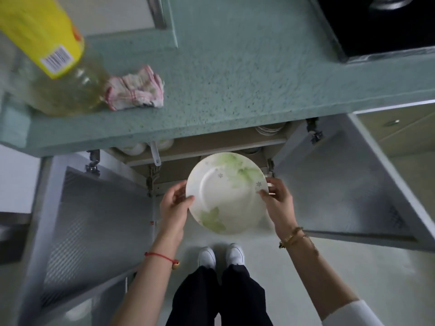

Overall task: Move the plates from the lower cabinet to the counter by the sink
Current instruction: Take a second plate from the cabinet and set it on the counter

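Observation:
A white plate with green leaf prints (226, 192) is held in the air in front of the open lower cabinet (211, 149), below the counter edge. My left hand (175, 203) grips its left rim and my right hand (277, 201) grips its right rim. More white plates and bowls (268, 129) sit on the cabinet shelves, mostly hidden under the counter. The green speckled counter (235, 78) lies above, with the corner of the steel sink (155, 10) at the top left.
Both cabinet doors stand open, the left door (94, 220) and the right door (353, 189) flanking my arms. A large oil bottle with a yellow label (56, 67) and a pink-striped cloth (136, 90) sit on the counter's left. A black stove (386, 24) is at top right.

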The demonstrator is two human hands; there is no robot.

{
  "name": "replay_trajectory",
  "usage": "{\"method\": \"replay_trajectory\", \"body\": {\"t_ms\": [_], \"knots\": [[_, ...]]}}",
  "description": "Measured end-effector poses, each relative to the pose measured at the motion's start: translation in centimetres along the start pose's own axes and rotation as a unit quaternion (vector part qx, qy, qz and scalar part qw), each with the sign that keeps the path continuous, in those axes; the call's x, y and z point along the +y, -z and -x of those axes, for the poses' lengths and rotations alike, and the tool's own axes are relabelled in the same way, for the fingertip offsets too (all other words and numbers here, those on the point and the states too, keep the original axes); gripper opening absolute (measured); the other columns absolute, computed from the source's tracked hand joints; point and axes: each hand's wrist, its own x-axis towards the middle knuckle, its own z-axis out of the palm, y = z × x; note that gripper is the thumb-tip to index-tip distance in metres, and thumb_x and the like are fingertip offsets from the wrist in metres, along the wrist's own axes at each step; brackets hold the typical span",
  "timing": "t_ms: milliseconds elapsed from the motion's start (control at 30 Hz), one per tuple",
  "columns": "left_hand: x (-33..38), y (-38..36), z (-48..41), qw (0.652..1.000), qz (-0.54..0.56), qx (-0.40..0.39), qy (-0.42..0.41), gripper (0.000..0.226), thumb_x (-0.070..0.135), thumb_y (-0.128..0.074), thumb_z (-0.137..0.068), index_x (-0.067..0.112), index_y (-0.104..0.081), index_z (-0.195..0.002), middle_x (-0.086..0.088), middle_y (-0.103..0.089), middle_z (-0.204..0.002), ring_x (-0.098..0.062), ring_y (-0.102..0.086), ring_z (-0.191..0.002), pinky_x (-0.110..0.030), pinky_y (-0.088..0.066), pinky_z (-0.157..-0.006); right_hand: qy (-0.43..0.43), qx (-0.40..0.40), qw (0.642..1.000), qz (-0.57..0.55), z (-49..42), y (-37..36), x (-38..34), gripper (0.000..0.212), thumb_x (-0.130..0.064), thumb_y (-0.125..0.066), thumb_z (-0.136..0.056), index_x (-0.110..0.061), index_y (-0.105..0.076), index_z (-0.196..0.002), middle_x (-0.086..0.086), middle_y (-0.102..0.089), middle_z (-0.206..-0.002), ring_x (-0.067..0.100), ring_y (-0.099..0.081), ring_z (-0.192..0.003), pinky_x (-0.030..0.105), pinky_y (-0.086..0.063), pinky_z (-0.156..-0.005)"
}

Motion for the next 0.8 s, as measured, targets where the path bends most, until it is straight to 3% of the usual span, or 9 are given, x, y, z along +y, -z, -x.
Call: {"method": "replay_trajectory", "body": {"t_ms": [133, 367, 533, 667, 800], "knots": [[5.9, 0.6, 4.8, 0.999, 0.003, -0.018, -0.026, 0.045, -0.012, -0.064, -0.082, 0.021, -0.066, -0.113, -0.005, -0.071, -0.11, -0.024, -0.065, -0.104, -0.049, -0.052, -0.1, 0.02, -0.003, 1.0, -0.014, 5.1, 2.6, -6.2, 0.029, 0.003, -0.059, -0.087, -0.023, -0.062, -0.098, -0.001, -0.064, -0.081, -0.002, -0.059, -0.057, 0.019, -0.048, -0.053], [16.7, 0.5, 11.7, 0.992, 0.009, -0.086, -0.096, 0.045, -0.012, -0.065, -0.081, 0.025, -0.068, -0.105, 0.002, -0.072, -0.102, -0.017, -0.065, -0.097, -0.039, -0.052, -0.096, 0.061, 0.042, 0.994, -0.076, 12.1, 6.4, -16.2, 0.023, 0.001, -0.059, -0.088, -0.009, -0.063, -0.109, 0.004, -0.064, -0.085, 0.015, -0.058, -0.074, 0.033, -0.048, -0.066], [22.4, -0.5, 15.7, 0.979, -0.005, -0.158, -0.132, 0.043, -0.01, -0.065, -0.084, 0.021, -0.065, -0.113, 0.003, -0.071, -0.107, -0.01, -0.066, -0.096, -0.023, -0.053, -0.084, 0.084, 0.092, 0.986, -0.112, 16.5, 9.3, -21.2, 0.024, 0.002, -0.056, -0.09, -0.011, -0.062, -0.109, -0.004, -0.063, -0.079, 0.007, -0.057, -0.066, 0.017, -0.046, -0.056], [24.9, -2.0, 18.5, 0.963, -0.022, -0.228, -0.143, 0.042, -0.009, -0.065, -0.085, 0.016, -0.064, -0.118, -0.002, -0.071, -0.111, -0.015, -0.067, -0.103, -0.028, -0.056, -0.088, 0.08, 0.14, 0.978, -0.133, 19.8, 12.6, -23.1, 0.025, 0.002, -0.056, -0.09, -0.018, -0.063, -0.104, -0.002, -0.061, -0.079, 0.001, -0.057, -0.059, 0.013, -0.043, -0.049], [26.4, -4.6, 21.6, 0.942, -0.038, -0.301, -0.146, 0.041, -0.011, -0.064, -0.085, 0.016, -0.063, -0.117, -0.003, -0.072, -0.11, -0.015, -0.067, -0.103, -0.03, -0.056, -0.089, 0.07, 0.187, 0.966, -0.166, 23.3, 16.2, -23.6, 0.026, 0.0, -0.057, -0.089, -0.017, -0.063, -0.107, 0.006, -0.06, -0.084, 0.019, -0.057, -0.076, 0.032, -0.048, -0.063]]}}
